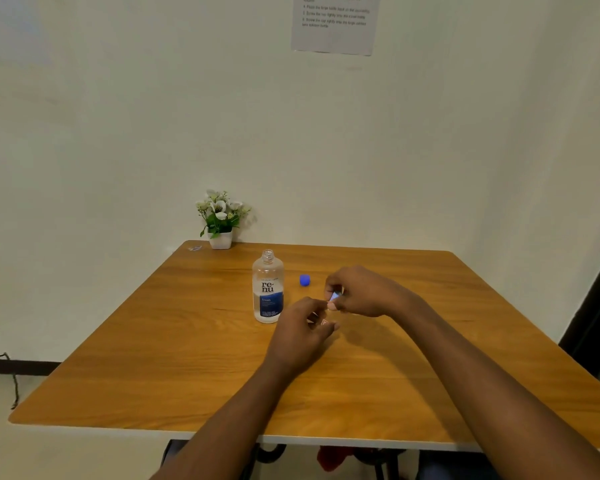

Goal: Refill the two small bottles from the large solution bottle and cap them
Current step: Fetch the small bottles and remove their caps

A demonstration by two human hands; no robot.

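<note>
In the head view, the large solution bottle [267,288] stands upright and uncapped near the middle of the table [153,341], its clear body partly filled. A loose blue cap [305,280] lies just beside it at three o'clock. The left hand [303,329] is curled closed at about five o'clock from the bottle, seemingly around a small bottle that is almost wholly hidden by the fingers. The right hand [361,292] pinches a small bluish-white piece [334,296], probably a cap or tip, directly above the left hand's grip. I judge the small bottles light, smooth and easily tipped, best steadied around the body while the cap is turned with the fingertips. The large bottle looks heavier with liquid, slick plastic, and would be taken around its labelled waist. A second small bottle cannot be made out. A potted flower [220,220] sits at the far edge, at eleven o'clock, well apart. A printed sheet [335,24] hangs on the wall at twelve o'clock. Nothing crowds the hands except the open bottle, which an elbow sweep could knock.
</note>
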